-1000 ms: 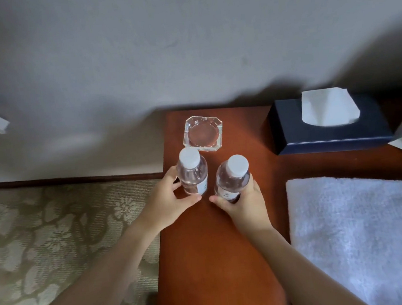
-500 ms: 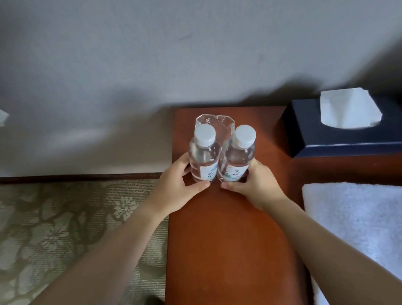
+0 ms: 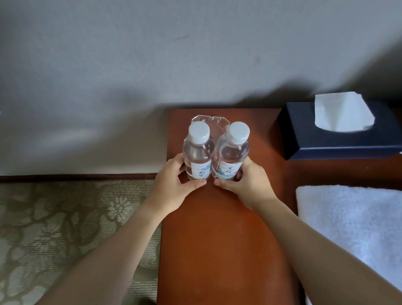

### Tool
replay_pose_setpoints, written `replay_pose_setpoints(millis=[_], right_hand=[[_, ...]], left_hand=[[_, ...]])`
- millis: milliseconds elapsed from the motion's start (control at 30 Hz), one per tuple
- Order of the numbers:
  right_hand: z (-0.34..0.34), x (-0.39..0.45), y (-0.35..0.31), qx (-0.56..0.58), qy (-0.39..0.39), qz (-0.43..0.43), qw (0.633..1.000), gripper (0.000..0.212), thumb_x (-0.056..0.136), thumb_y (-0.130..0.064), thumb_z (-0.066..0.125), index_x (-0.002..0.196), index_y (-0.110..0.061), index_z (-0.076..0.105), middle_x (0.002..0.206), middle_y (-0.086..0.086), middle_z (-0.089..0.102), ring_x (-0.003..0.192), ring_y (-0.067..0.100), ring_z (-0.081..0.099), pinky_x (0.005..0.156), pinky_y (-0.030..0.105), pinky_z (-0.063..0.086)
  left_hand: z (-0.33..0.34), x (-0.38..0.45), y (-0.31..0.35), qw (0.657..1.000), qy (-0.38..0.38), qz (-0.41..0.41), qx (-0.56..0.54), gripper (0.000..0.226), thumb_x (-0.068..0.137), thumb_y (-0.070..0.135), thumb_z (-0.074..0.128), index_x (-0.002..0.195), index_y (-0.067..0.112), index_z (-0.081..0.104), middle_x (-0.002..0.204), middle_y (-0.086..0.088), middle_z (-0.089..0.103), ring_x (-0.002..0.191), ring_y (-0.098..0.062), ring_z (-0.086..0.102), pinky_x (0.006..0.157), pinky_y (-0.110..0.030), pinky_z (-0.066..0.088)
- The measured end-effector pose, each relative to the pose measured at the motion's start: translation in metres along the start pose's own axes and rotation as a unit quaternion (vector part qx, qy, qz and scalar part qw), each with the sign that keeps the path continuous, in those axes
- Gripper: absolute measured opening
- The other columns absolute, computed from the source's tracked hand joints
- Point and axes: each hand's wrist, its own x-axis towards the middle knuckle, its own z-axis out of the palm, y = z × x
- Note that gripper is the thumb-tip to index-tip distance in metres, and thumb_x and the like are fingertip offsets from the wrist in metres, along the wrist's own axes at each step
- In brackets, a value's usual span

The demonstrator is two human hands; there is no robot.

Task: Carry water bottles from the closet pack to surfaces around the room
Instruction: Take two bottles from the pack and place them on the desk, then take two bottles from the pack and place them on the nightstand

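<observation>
Left hand [image 3: 173, 186] grasps left bottle [image 3: 198, 156], right hand [image 3: 247, 184] grasps right bottle [image 3: 232, 157] — both upright, touching, on wooden table [image 3: 223, 247]

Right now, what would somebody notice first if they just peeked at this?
Two clear water bottles stand side by side near the far end of the reddish wooden table: the left bottle gripped by the left hand, the right bottle by the right hand. A glass ashtray peeks out behind them. To the right sits a dark blue tissue box.
</observation>
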Motion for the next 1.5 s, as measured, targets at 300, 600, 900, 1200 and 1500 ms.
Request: replay_pose_setpoints(millis=[300,600,900,1200,1500], right_hand=[[0.003,0.000,0.000,0.013,-0.003,0.006,1.000,0.056,0.068,-0.034,0.085,0.108,-0.043,0.046,0.100,-0.014,0.063,0.093,0.009,0.057,0.081,0.025,0.048],[-0.036,-0.042,-0.029,0.056,0.000,0.041,0.998,0.126,0.059,-0.050,0.089,0.154,-0.027,0.010,0.156,-0.001,0.027,0.126,0.015,0.046,0.103,0.038,0.048],[-0.104,-0.098,-0.250,0.068,0.067,-0.213,0.972,0.061,0.072,-0.054,0.064,0.127,-0.029,0.051,0.127,-0.012,0.058,0.115,0.005,0.056,0.097,0.028,0.046],[0.020,-0.215,-0.508,0.120,-0.056,-0.400,0.907,0.021,0.076,-0.039,0.065,0.089,-0.023,0.060,0.086,-0.008,0.067,0.086,0.014,0.065,0.071,0.023,0.048],[0.227,-0.388,-0.712,0.164,-0.231,-0.536,0.796,0.020,0.074,-0.043,0.061,0.089,-0.030,0.060,0.080,-0.010,0.068,0.080,0.012,0.066,0.070,0.032,0.054]], left_hand=[[-0.002,-0.005,0.014,1.000,-0.006,-0.002,0.006,0.055,0.079,0.036,0.079,0.125,0.044,0.051,0.129,0.015,0.060,0.114,0.008,0.052,0.102,-0.026,0.043],[-0.025,-0.067,0.065,0.987,0.112,-0.114,-0.031,0.094,0.072,0.042,0.083,0.148,0.031,0.029,0.149,0.009,0.040,0.131,-0.007,0.041,0.104,-0.026,0.037],[-0.203,-0.174,0.196,0.937,0.349,0.007,0.024,0.028,0.078,0.031,0.076,0.104,0.026,0.064,0.101,0.014,0.064,0.096,0.003,0.057,0.085,-0.018,0.046],[-0.420,-0.367,0.219,0.849,0.525,0.023,0.056,0.015,0.079,0.025,0.075,0.089,0.026,0.064,0.086,0.011,0.067,0.081,-0.008,0.063,0.070,-0.014,0.048],[-0.582,-0.623,0.164,0.720,0.687,-0.016,0.095,0.012,0.074,0.035,0.069,0.080,0.026,0.063,0.082,0.006,0.068,0.076,-0.013,0.064,0.076,-0.040,0.054]])
